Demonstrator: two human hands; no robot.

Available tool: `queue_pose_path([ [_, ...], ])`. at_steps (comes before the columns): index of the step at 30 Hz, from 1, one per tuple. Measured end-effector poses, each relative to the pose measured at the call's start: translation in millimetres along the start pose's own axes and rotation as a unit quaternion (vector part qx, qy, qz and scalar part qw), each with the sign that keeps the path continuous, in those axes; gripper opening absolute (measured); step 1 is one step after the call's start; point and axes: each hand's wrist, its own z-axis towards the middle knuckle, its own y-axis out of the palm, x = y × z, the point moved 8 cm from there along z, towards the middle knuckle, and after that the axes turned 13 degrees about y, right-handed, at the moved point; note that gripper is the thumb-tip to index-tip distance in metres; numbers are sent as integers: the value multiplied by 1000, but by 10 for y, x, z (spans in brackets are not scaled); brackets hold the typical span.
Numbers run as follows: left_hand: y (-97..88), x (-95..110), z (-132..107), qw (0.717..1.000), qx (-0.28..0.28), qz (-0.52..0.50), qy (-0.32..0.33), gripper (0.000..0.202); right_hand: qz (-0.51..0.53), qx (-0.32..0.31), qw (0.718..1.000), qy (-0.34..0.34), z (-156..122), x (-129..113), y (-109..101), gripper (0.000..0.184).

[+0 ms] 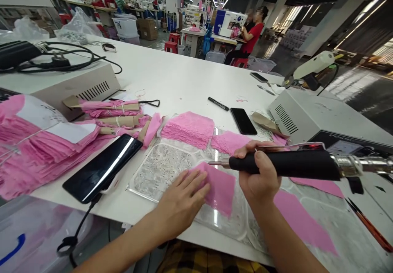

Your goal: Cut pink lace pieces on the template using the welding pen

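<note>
My left hand (185, 203) lies flat with its fingers stretched out, pressing the left side of a pink fabric piece (221, 189). That piece rests on a clear, scuffed plastic board (159, 166). In my right hand (260, 179) is a black-handled tool (285, 164) with a thin metal tip, my fingers and thumb wrapped round its grip. Its tip points left, just over the top edge of the fabric; whether it touches cannot be made out. Behind stand a stack of pink fabric pieces (188, 129) and a lower pink pile (230, 142).
Left are tied pink bundles (43, 146), a large phone (102, 168) on a cable and a grey box (82, 86). Another phone (243, 121) and a marker (218, 103) lie ahead. Right are a metered box (325, 117), cut pink fabric (303, 222) and tweezers (368, 224).
</note>
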Motion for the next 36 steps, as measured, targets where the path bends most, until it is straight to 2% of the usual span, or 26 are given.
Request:
queue_pose_path([
  [11,65,-27,23,999,-45,13,2,35,-15,-37,999,3,7,108,68,14],
  [36,51,-38,40,998,-56,-19,-6,34,-32,-36,999,-2,-17,120,78,15],
])
